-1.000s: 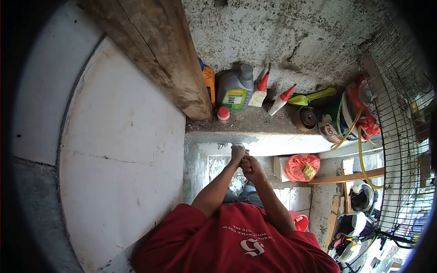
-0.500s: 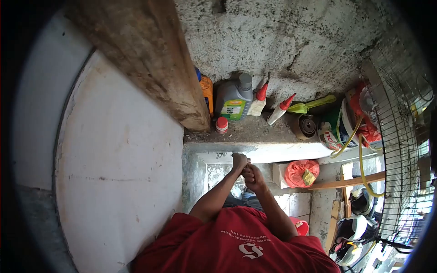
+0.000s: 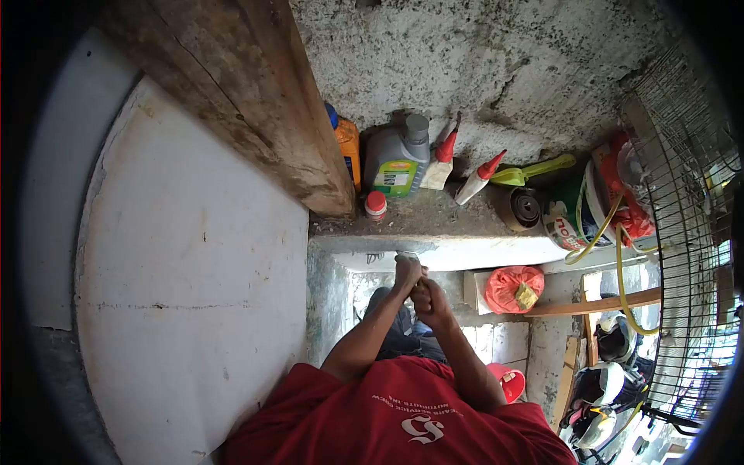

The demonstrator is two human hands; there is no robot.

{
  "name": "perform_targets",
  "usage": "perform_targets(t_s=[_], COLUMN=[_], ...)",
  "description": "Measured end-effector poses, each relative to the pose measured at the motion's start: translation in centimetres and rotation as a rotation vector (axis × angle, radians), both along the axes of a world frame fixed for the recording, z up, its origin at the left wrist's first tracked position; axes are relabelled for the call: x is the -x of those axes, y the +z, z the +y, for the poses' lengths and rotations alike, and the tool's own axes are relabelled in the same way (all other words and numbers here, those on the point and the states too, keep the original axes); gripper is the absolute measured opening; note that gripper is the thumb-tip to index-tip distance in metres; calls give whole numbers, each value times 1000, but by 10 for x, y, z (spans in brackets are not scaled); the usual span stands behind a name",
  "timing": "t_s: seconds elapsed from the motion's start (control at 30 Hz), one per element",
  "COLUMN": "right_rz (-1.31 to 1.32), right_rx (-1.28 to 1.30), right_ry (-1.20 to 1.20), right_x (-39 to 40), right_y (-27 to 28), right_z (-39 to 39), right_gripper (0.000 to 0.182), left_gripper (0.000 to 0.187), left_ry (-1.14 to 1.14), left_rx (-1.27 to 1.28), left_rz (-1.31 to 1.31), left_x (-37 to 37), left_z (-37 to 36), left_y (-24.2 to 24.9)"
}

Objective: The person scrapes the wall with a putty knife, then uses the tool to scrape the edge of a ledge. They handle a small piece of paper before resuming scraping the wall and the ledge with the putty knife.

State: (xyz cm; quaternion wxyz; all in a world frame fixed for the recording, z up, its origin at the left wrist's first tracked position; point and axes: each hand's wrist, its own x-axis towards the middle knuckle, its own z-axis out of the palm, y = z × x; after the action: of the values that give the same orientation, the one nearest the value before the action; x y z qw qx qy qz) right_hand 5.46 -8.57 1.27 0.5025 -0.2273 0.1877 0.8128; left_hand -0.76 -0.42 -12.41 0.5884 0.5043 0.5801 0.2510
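Note:
My left hand [image 3: 407, 273] is closed in front of the white ledge face [image 3: 457, 254], its fingers mostly hidden. A flat-bladed tool [image 3: 408, 254], like a scraper, shows as a pale edge just beyond it. Below and to the right, my right hand [image 3: 428, 300] is closed in a fist, touching or almost touching the left. The handle between my hands is mostly covered. Dark grey marks [image 3: 375, 256] lie on the ledge face left of the blade.
Above my hands, the concrete ledge [image 3: 434, 221] carries a red-capped jar [image 3: 376, 205], a grey oil bottle [image 3: 399, 159], glue bottles [image 3: 474, 186], a tape roll [image 3: 524, 208] and a bucket [image 3: 570, 221]. A wooden post [image 3: 256, 108] stands left; a red plastic bag [image 3: 508, 287] and wire rack [image 3: 686, 271] are right.
The view has shifted slightly. My hands stay close together near the ledge face, and the pale blade edge shows more clearly. More of my dark-trousered leg is visible below.

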Motion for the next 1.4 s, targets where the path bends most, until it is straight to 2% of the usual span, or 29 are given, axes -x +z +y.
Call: perform_targets(t_s=[0.07,0.13,0.2,0.27,0.37,0.4,0.47,0.57,0.6,0.67,0.7,0.73,0.77,0.87,0.97,1.0,1.07,1.13,1.2,1.23,1.27,1.3,1.33,1.37,1.4], right_rz=[86,4,-8,-70,-43,-25,-20,-92,-41,5,23,13,-26,-105,-19,-33,-48,-24,11,31,167,120,69,25,36], right_rx=[22,18,-45,-26,2,15,-5,-7,-22,6,13,-25,-29,-42,-47,5,-19,-45,-78,-90,-56,-20,2,36,-50], right_ry=[12,-2,-18,10,-5,-13,-23,10,5,-13,-21,-2,0,15,-3,28,6,-15,34,50,48,24,10,-6,1], right_x=[5,12,12,7,10,12,16,12,12,20,22,22,20,20,22,21,26,24,20,20,26,29,32,37,31], right_y=[-25,-14,4,13,-7,-7,-4,14,2,-20,-29,-40,-32,9,-26,-20,-4,10,-8,-22,-27,-29,-28,-20,-16], right_z=[4,3,-9,-6,-4,-3,-7,-5,0,1,4,0,-2,0,5,5,-6,-7,0,4,11,7,7,5,0], right_gripper=[19,20,21,21,22,22,23,23,23,23,23,15,16,19,17,18,20,22,21,21,26,26,26,26,22], left_gripper=[21,25,26,28,26,23,22,22,23,26,26,24,23,25,27,27,28,27,26,25,25,25,26,27,28], left_ry=[-240,16,218,303,-577,-560,-169,-145,-207,-532,-146,-16,119,46,-113,70,121,192,-63,-264,-457,-21,-101,-14,84], left_rx=[-196,221,244,225,-378,-463,-149,-272,-258,-450,-44,62,170,88,-55,152,169,245,-110,-182,-279,201,-48,69,180], left_rz=[268,66,-96,-173,604,802,235,134,249,651,182,69,-45,-39,102,62,-57,-203,141,359,569,203,204,106,13], left_x=[14,24,11,5,23,18,19,19,23,31,31,29,28,26,31,27,29,24,29,36,42,43,44,41,38], left_z=[7,3,-7,-9,10,6,-6,5,7,10,5,2,-4,2,8,6,-5,-2,9,10,12,7,11,7,4], left_y=[-37,57,67,76,34,8,0,-59,-41,5,-8,35,83,70,7,34,59,61,-8,-6,-9,40,-8,15,38])
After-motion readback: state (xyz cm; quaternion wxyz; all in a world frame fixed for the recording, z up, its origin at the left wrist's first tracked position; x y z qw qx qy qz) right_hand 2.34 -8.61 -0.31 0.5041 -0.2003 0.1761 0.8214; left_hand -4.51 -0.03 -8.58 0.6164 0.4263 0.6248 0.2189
